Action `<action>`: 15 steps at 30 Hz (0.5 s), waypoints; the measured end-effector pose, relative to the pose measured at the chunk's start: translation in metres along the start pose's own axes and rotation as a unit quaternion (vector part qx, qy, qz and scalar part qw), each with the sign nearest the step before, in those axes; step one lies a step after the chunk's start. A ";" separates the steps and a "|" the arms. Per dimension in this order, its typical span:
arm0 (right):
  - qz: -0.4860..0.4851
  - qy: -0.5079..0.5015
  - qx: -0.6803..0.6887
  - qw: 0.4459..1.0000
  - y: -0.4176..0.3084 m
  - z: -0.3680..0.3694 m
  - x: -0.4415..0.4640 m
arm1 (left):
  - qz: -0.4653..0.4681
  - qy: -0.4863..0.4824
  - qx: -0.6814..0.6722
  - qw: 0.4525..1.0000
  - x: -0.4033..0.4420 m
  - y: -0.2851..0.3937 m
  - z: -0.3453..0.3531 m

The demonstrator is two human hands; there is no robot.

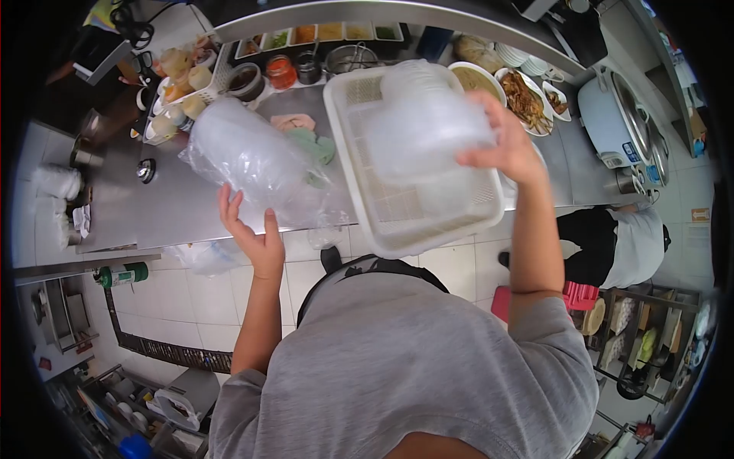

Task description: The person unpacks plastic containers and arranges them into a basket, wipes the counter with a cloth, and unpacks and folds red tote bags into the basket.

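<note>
My right hand (508,141) grips a stack of translucent plastic containers (432,138), blurred by motion, above a white plastic basket (367,222). More clear plastic shows in the basket beneath the stack, partly hidden by it. My left hand (256,237) is open with fingers spread, at the counter's front edge just below a large clear plastic bag (248,153). The bag lies on the steel counter with a stack of pale, round-looking items inside; whether my fingertips touch it I cannot tell. A green cloth (313,145) and a pink cloth (293,122) lie beside the bag.
Sauce jars (280,71) and a rack of condiment bottles (180,76) stand at the back left. Dishes of food (524,99) and a rice cooker (612,115) are to the right. A person (619,245) bends at the counter's right side. A steel shelf (367,11) overhangs the back.
</note>
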State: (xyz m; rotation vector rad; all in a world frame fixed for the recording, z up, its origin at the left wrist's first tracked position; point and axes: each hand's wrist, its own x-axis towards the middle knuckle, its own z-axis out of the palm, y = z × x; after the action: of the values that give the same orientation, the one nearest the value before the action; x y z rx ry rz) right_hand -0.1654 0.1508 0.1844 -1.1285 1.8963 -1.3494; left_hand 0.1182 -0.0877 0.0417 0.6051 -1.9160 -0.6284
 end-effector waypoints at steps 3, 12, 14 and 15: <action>0.025 -0.134 -0.221 0.966 0.031 -0.021 -0.030 | 0.076 -0.211 -0.098 0.970 0.002 0.030 0.044; -0.013 0.058 -0.449 0.892 0.125 0.000 -0.076 | -0.342 -0.467 -0.260 0.773 -0.038 0.118 0.214; -0.021 0.088 -0.439 0.894 0.137 0.000 -0.083 | -0.296 -0.448 -0.282 0.795 -0.048 0.113 0.225; -0.014 0.101 -0.431 0.896 0.140 0.002 -0.085 | -0.296 -0.446 -0.289 0.793 -0.047 0.113 0.226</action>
State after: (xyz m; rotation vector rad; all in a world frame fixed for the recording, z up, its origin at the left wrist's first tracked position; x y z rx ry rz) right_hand -0.1657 0.2441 0.0493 -1.4368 2.7585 -0.6081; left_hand -0.0855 0.0634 0.0005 0.5312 -2.1488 -2.1276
